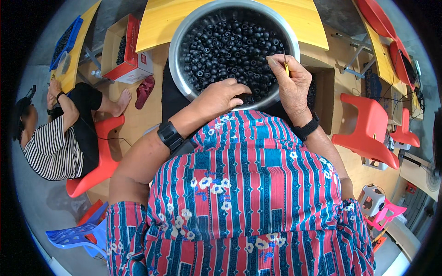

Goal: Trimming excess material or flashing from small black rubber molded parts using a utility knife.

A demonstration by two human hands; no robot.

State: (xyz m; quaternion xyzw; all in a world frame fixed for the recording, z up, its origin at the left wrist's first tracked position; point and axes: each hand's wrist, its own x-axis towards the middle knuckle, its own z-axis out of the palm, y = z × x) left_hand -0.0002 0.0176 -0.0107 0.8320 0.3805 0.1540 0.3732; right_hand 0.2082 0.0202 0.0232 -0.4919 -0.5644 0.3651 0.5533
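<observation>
A wide steel bowl (177, 85) in front of me holds a heap of small black ring-shaped parts (230, 50), their material unclear. My left hand (221, 95) reaches over its near rim, with bent fingers and thumb down among the parts. Black shows between those fingertips, but I cannot make out which piece they pinch. Over the bowl's right rim, my right hand (293, 83) is closed around a small tool with a yellow handle (287, 69). A thin tip points up from it; most of the handle is hidden in the fingers.
Beneath the bowl is a yellow table (154, 25). An open carton (327, 99) stands right of my knees, near a red stool (363, 126). Left are a red-and-white box (133, 64), a slipper (145, 92) and a seated person (60, 142) at another table.
</observation>
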